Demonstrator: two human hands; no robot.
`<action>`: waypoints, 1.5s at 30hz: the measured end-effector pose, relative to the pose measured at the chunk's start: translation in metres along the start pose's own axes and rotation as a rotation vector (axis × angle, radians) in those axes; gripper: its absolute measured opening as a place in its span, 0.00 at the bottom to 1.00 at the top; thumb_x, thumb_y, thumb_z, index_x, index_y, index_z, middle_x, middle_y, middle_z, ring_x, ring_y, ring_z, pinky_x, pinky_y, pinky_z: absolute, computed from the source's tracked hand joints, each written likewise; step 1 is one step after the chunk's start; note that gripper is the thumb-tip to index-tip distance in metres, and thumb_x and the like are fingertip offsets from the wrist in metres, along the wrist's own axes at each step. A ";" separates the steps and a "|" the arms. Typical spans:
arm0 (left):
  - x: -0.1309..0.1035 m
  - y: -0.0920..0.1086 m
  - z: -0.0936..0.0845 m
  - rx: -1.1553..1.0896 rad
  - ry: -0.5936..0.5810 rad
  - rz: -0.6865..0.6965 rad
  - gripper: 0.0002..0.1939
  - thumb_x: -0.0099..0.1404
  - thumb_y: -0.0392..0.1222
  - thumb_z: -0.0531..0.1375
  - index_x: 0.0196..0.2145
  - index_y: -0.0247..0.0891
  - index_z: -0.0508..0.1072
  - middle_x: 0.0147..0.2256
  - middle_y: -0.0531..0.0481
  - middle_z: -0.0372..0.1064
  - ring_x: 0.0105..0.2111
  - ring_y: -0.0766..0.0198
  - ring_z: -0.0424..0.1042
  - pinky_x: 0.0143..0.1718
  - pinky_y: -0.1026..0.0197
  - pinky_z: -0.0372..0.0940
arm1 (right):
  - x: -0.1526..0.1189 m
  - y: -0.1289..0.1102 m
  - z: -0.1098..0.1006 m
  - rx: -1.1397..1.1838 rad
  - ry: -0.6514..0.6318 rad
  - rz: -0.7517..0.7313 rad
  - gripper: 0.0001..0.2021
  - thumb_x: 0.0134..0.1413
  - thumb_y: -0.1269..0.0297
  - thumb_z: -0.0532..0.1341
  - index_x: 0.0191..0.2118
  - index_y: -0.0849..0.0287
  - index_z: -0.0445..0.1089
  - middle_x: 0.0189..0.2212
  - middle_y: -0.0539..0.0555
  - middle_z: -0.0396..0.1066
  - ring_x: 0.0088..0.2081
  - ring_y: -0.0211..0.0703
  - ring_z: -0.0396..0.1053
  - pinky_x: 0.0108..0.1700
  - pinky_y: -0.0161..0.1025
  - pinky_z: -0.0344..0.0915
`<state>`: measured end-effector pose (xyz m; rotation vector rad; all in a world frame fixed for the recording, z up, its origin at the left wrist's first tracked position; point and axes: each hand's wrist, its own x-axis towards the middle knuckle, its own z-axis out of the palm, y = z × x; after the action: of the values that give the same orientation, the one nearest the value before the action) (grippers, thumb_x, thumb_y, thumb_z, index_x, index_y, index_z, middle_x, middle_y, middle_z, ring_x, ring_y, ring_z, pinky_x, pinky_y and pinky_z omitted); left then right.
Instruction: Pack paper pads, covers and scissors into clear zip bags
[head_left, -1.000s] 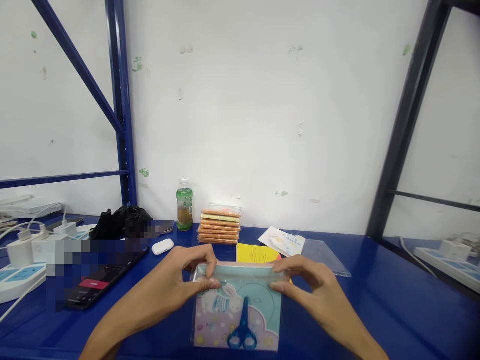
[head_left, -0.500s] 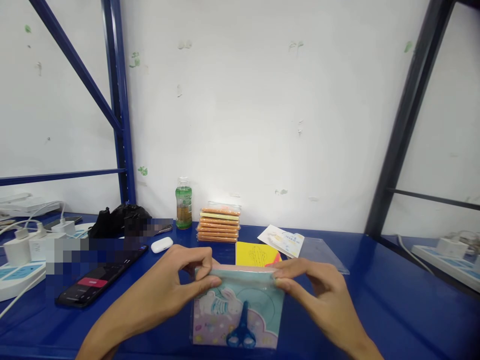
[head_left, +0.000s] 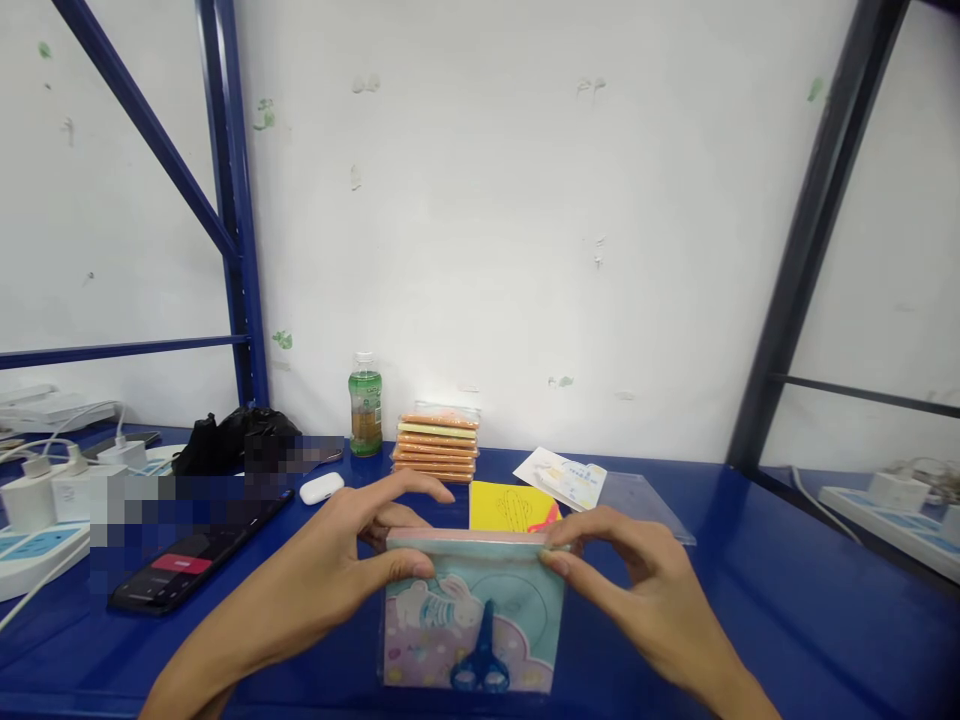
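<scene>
Upright before me stands a clear plastic packet (head_left: 517,610) with a white rabbit on a teal and lilac print. Blue scissors (head_left: 486,640) show at its front, handles down. My left hand (head_left: 360,550) holds its upper left corner, thumb on the front and other fingers behind, with the index finger raised off the top edge. My right hand (head_left: 630,575) pinches the upper right corner between thumb and fingers. Just behind the packet lies a yellow sheet (head_left: 499,505) with a line drawing and a pinkish-red piece at its right, partly hidden.
Behind are a stack of orange packets (head_left: 435,450) and a green-labelled bottle (head_left: 365,410). At right lie a white printed card (head_left: 559,478) and a clear plastic sleeve (head_left: 649,505). Leftward are a white earbud case (head_left: 322,488), a phone (head_left: 195,560), a black bag (head_left: 232,440) and power strips with chargers (head_left: 45,540).
My left index finger has lifted and straightened away from the packet's top edge. The packet's top now tilts a little, showing more of its pink upper edge. My right hand keeps its pinch.
</scene>
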<state>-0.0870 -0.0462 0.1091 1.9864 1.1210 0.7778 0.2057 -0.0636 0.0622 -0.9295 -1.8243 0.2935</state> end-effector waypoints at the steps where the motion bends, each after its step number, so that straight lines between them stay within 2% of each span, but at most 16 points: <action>1: 0.000 0.000 0.000 0.054 0.016 0.008 0.16 0.66 0.49 0.66 0.51 0.57 0.73 0.45 0.61 0.80 0.47 0.58 0.75 0.48 0.60 0.64 | 0.000 0.000 -0.001 -0.012 -0.004 0.003 0.01 0.62 0.60 0.68 0.38 0.46 0.78 0.33 0.45 0.81 0.36 0.40 0.78 0.40 0.35 0.72; 4: 0.001 0.001 -0.001 0.200 0.034 0.044 0.09 0.67 0.50 0.65 0.45 0.59 0.80 0.48 0.63 0.80 0.49 0.56 0.74 0.48 0.60 0.63 | -0.002 -0.003 -0.003 -0.073 -0.018 0.017 0.03 0.63 0.58 0.66 0.41 0.47 0.78 0.35 0.46 0.81 0.37 0.42 0.78 0.41 0.37 0.72; 7: 0.000 0.003 -0.001 0.262 0.046 0.071 0.08 0.69 0.50 0.63 0.45 0.60 0.80 0.47 0.64 0.80 0.49 0.57 0.74 0.49 0.59 0.62 | -0.003 -0.010 0.000 -0.166 -0.007 0.014 0.05 0.65 0.57 0.65 0.44 0.46 0.76 0.39 0.46 0.80 0.39 0.43 0.78 0.43 0.39 0.72; 13: -0.003 0.014 0.003 0.312 0.045 0.056 0.08 0.69 0.48 0.62 0.44 0.57 0.80 0.45 0.63 0.81 0.47 0.58 0.75 0.49 0.59 0.62 | -0.003 -0.030 0.023 -0.242 0.146 -0.086 0.06 0.64 0.61 0.65 0.46 0.48 0.72 0.39 0.47 0.80 0.37 0.42 0.78 0.39 0.36 0.73; 16: -0.003 0.013 0.002 0.316 0.048 0.064 0.08 0.69 0.49 0.62 0.44 0.58 0.80 0.45 0.65 0.80 0.47 0.59 0.75 0.50 0.61 0.61 | -0.003 -0.034 0.025 -0.248 0.128 -0.141 0.07 0.63 0.65 0.64 0.45 0.47 0.72 0.39 0.45 0.80 0.38 0.40 0.78 0.40 0.35 0.73; 21: -0.002 0.013 0.000 0.317 0.046 0.089 0.07 0.70 0.48 0.62 0.43 0.56 0.80 0.45 0.64 0.80 0.46 0.59 0.75 0.48 0.61 0.60 | -0.001 -0.033 0.020 -0.219 0.130 -0.149 0.12 0.57 0.72 0.63 0.44 0.48 0.72 0.36 0.43 0.80 0.33 0.36 0.77 0.36 0.31 0.72; 26: -0.002 0.014 0.001 0.320 0.046 0.089 0.06 0.70 0.48 0.62 0.43 0.54 0.79 0.44 0.63 0.80 0.46 0.60 0.75 0.48 0.62 0.61 | -0.001 -0.036 0.024 -0.250 0.121 -0.162 0.11 0.58 0.72 0.63 0.45 0.49 0.72 0.38 0.45 0.80 0.37 0.39 0.77 0.39 0.34 0.73; 30: -0.002 0.006 0.000 0.317 0.031 0.108 0.07 0.70 0.50 0.62 0.45 0.59 0.79 0.45 0.66 0.80 0.46 0.61 0.75 0.49 0.63 0.60 | -0.001 -0.037 0.020 -0.216 0.095 -0.125 0.13 0.55 0.74 0.61 0.44 0.48 0.73 0.36 0.44 0.79 0.33 0.38 0.76 0.36 0.32 0.73; 33: -0.002 0.009 -0.001 0.297 0.024 0.100 0.07 0.69 0.48 0.63 0.44 0.57 0.79 0.44 0.65 0.80 0.45 0.62 0.75 0.47 0.64 0.61 | -0.001 -0.035 0.014 -0.200 0.073 -0.086 0.12 0.55 0.73 0.60 0.41 0.50 0.74 0.34 0.46 0.79 0.31 0.39 0.75 0.35 0.34 0.73; 36: -0.004 0.017 -0.001 0.265 0.012 0.080 0.07 0.70 0.46 0.62 0.43 0.54 0.80 0.44 0.63 0.81 0.45 0.61 0.75 0.46 0.64 0.62 | -0.001 -0.032 0.009 -0.158 0.007 0.010 0.11 0.56 0.70 0.60 0.44 0.51 0.74 0.39 0.49 0.80 0.35 0.42 0.76 0.40 0.37 0.74; 39: -0.006 0.022 -0.001 0.256 -0.003 0.063 0.07 0.70 0.48 0.61 0.43 0.54 0.79 0.45 0.63 0.80 0.45 0.60 0.75 0.47 0.63 0.62 | -0.003 -0.030 0.005 -0.041 -0.065 0.162 0.15 0.61 0.64 0.60 0.53 0.48 0.70 0.45 0.51 0.79 0.44 0.45 0.77 0.47 0.41 0.74; 42: -0.006 0.019 -0.002 0.276 -0.014 0.050 0.08 0.70 0.50 0.61 0.44 0.55 0.79 0.45 0.62 0.80 0.45 0.58 0.75 0.47 0.61 0.62 | -0.004 -0.029 0.003 -0.005 -0.145 0.313 0.21 0.65 0.53 0.61 0.61 0.43 0.66 0.46 0.51 0.78 0.45 0.47 0.76 0.49 0.44 0.73; 45: -0.005 0.016 -0.003 0.299 -0.014 0.047 0.07 0.69 0.50 0.62 0.43 0.56 0.79 0.45 0.62 0.80 0.46 0.57 0.74 0.48 0.60 0.61 | -0.003 -0.028 0.006 -0.078 -0.234 0.355 0.20 0.64 0.46 0.62 0.58 0.42 0.71 0.48 0.51 0.78 0.48 0.51 0.74 0.49 0.46 0.73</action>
<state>-0.0841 -0.0551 0.1226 2.2675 1.2452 0.6485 0.1885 -0.0835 0.0734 -1.3221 -1.8855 0.5749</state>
